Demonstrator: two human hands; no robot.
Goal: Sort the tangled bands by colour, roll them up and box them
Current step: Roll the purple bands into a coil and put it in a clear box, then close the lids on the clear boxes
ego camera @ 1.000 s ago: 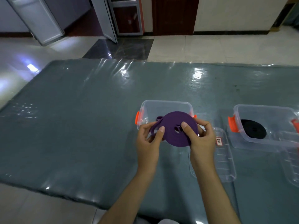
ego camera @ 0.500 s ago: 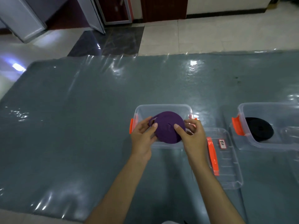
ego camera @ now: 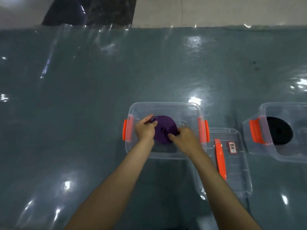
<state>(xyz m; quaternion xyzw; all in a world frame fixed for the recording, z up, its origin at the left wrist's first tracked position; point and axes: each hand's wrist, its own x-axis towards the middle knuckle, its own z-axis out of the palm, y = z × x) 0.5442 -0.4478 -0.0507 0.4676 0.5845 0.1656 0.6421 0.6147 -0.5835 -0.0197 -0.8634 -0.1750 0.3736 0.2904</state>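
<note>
Both hands, left hand (ego camera: 144,130) & right hand (ego camera: 183,138), are gripping the purple roll (ego camera: 164,130) inside the clear box (ego camera: 166,105). Imo it's prob uncoiling if they're letting go unevenly, w/ the loose tail springing out.

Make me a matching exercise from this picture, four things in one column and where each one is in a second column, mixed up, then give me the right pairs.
Things:
1. purple roll
2. black roll
3. loose lid
4. left hand

Places:
A. flat on the table, just right of the middle box
B. in the box at the right edge
C. gripping the near-left side of a roll
D. held over the middle box by both hands

Pairs: 1-D, 2-B, 3-A, 4-C
</note>
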